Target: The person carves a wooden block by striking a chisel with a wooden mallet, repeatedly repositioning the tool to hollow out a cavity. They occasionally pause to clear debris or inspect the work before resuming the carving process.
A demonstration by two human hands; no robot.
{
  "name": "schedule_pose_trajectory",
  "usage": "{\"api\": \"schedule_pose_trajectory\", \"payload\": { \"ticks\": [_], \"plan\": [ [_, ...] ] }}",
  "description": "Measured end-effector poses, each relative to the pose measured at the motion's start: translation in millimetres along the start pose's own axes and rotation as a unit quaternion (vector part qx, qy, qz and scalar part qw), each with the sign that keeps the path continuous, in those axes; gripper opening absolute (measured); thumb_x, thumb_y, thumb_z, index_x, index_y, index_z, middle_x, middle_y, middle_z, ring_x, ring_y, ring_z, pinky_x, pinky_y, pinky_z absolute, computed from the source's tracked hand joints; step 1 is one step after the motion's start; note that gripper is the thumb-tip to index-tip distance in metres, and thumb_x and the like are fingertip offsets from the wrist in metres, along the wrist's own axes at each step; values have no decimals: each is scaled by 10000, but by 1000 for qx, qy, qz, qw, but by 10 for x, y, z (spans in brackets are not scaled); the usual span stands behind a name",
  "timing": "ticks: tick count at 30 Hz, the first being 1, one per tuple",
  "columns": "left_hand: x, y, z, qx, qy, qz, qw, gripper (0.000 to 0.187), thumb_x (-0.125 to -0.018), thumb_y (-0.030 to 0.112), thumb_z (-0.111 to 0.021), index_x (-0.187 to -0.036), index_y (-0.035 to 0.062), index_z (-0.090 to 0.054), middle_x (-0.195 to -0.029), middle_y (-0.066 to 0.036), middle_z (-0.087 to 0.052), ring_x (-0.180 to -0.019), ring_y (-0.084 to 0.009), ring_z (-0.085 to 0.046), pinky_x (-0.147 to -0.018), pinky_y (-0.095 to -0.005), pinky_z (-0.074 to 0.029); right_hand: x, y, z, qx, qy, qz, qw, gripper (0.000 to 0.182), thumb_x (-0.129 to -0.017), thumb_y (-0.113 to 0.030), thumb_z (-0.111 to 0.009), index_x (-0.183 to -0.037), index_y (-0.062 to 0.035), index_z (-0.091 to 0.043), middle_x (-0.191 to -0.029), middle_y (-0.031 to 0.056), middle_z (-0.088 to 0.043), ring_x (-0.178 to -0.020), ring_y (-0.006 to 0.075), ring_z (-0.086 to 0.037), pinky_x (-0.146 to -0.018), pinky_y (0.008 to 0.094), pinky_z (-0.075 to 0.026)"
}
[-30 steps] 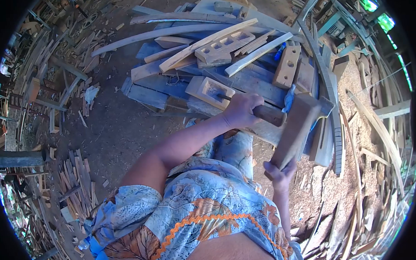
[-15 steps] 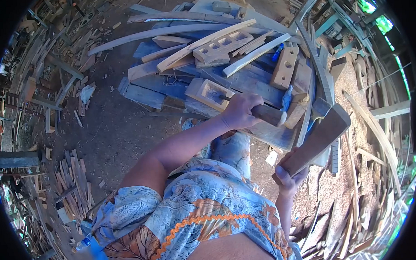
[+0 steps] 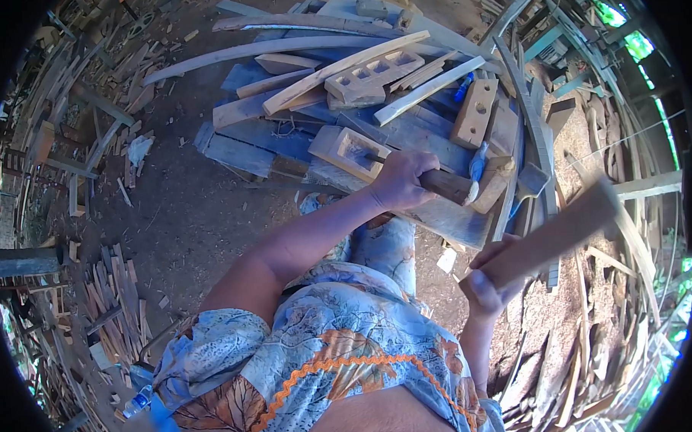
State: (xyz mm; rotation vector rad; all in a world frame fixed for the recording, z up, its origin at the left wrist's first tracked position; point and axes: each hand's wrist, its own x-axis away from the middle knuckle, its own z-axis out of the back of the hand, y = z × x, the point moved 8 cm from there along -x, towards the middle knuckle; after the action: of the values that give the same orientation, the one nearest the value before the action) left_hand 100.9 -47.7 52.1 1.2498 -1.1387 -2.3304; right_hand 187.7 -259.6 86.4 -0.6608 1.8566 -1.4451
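My left hand (image 3: 404,180) is wrapped round a chisel, whose thick wooden handle (image 3: 448,186) points right. Its metal blade reaches left into the hollow of a pale wooden block (image 3: 327,145); the exact tip is hard to make out. This block lies on the near side of a low plank bench (image 3: 237,160). Off to the right, my right hand (image 3: 492,283) is closed on the narrow end of a flat wooden mallet (image 3: 556,235). The mallet is tilted up to the right, its far end blurred and apart from the chisel handle.
On the bench lie a block with several square holes (image 3: 375,76), a block with round holes (image 3: 476,112) and a long curved strip (image 3: 264,53). Wood scraps (image 3: 118,289) are piled at left. Shavings (image 3: 551,315) cover the ground at right.
The mallet in my right hand has swung to the right, away from the chisel handle, and turned flatter. My left hand and the chisel have barely shifted.
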Motion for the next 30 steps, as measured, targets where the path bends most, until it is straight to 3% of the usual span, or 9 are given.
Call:
{"api": "schedule_pose_trajectory", "payload": {
  "ticks": [3, 5, 7, 13, 16, 19, 20, 24, 30],
  "plan": [
    [-50, 5, 74, 3, 26, 5, 1000, 295, -565, 139, -777, -742, 61, -555, -688, -82, -576, -612, -270, -589, -551, -338, -437, -27, -9, -101, -102, 17, 113, 988, 658, -593, -80, -778, -1178, -21, -483, -982, 55, -544, -877, 125, -535, -734, 226, -434],
    [-63, 7, 128, 5, 41, 8, 999, 296, -565, 139, -780, -743, 63, -556, -692, -80, -583, -615, -265, -597, -554, -333, -441, 22, 502, -54, 178, 6, -128, 976, 639, -599, -81, -778, -1162, -15, -482, -953, 51, -533, -883, 114, -535, -740, 234, -440],
    [-55, -57, 123, 47, 18, 40, 998, 292, -570, 140, -781, -743, 66, -557, -703, -78, -595, -630, -262, -610, -561, -330, -448, -3, 587, -88, 126, -56, -161, 977, 637, -608, -96, -775, -1158, 15, -472, -947, 58, -518, -874, 110, -536, -714, 239, -451],
    [-5, -1, -44, -6, -7, 7, 1000, 282, -564, 197, -762, -724, 88, -556, -684, -96, -577, -649, -311, -598, -562, -391, -444, -63, 49, -107, -75, 25, 110, 991, 728, -623, -149, -754, -1231, -5, -379, -944, 48, -496, -809, 133, -523, -689, 270, -441],
    [-23, -18, -61, -20, -18, 5, 1000, 282, -565, 214, -757, -729, 90, -564, -674, -96, -565, -642, -306, -589, -558, -377, -442, 34, 546, -170, 163, -42, -123, 978, 786, -570, -138, -788, -1245, 0, -410, -1010, 45, -495, -891, 154, -497, -800, 304, -421],
    [-74, -26, 92, 16, 18, -34, 999, 316, -609, 287, -785, -719, 86, -568, -647, -56, -562, -572, -242, -575, -528, -352, -434, 50, 417, -173, 88, -54, -161, 982, 772, -540, -98, -789, -1221, 6, -440, -978, 46, -533, -876, 161, -523, -788, 308, -440],
    [-118, -61, 144, 17, 12, -36, 999, 316, -609, 287, -785, -719, 86, -568, -647, -56, -562, -572, -242, -575, -528, -352, -434, -57, 262, -161, 113, -49, -20, 992, 674, -585, -81, -713, -1181, 48, -427, -685, 17, -507, -485, 95, -486, -409, 229, -385],
    [-290, -278, 779, 226, 105, 220, 943, 185, -812, 231, -704, -761, 94, -590, -640, 33, -548, -545, -77, -533, -500, -243, -417, -141, -74, -77, 96, -13, 20, 995, 614, -588, -120, -729, -1120, 58, -481, -681, 27, -517, -517, 101, -476, -471, 215, -368],
    [-215, -860, 1368, 394, 250, 181, 865, 148, -809, 150, -686, -846, 88, -557, -640, -2, -506, -515, -128, -515, -466, -258, -403, -82, 17, 61, 135, 2, 0, 991, 489, -577, -159, -743, -968, 14, -506, -646, 14, -513, -526, 90, -462, -483, 223, -342]
  ]
}}
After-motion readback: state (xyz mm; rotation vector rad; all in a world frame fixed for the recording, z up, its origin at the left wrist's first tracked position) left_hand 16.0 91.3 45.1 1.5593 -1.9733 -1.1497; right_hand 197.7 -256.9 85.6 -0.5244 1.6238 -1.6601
